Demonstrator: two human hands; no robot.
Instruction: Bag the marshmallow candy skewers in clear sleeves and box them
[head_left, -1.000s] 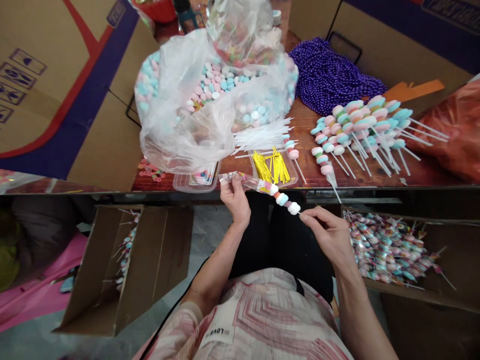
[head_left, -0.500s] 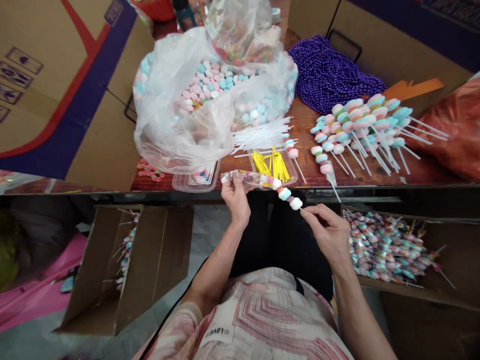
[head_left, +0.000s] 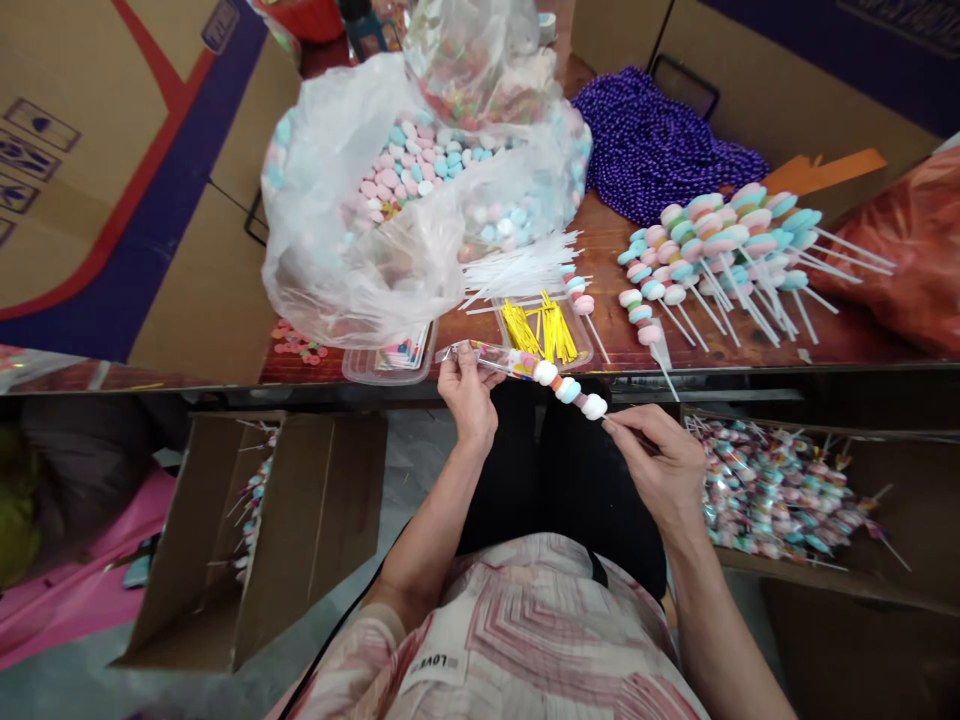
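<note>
My left hand (head_left: 469, 397) pinches the open end of a narrow clear printed wrapper sleeve (head_left: 491, 355) just below the table edge. My right hand (head_left: 652, 465) grips the stick of a candy skewer (head_left: 570, 390) whose pastel round candies sit partly inside that sleeve. Three candies, white, blue and white, still show outside the sleeve. Both hands hover over my lap in front of the wooden table (head_left: 615, 250).
On the table lie a big clear bag of pastel candies (head_left: 405, 200), loose white sticks (head_left: 525, 265), a tray of yellow twist ties (head_left: 544, 330), several unwrapped skewers (head_left: 720, 250) and purple beads (head_left: 652, 150). A box of wrapped skewers (head_left: 772, 495) stands at my right, another cardboard box (head_left: 255, 520) at my left.
The right hand has pushed the skewer up and left, deeper into the sleeve held by the left hand. Both hands rose slightly toward the table edge.
</note>
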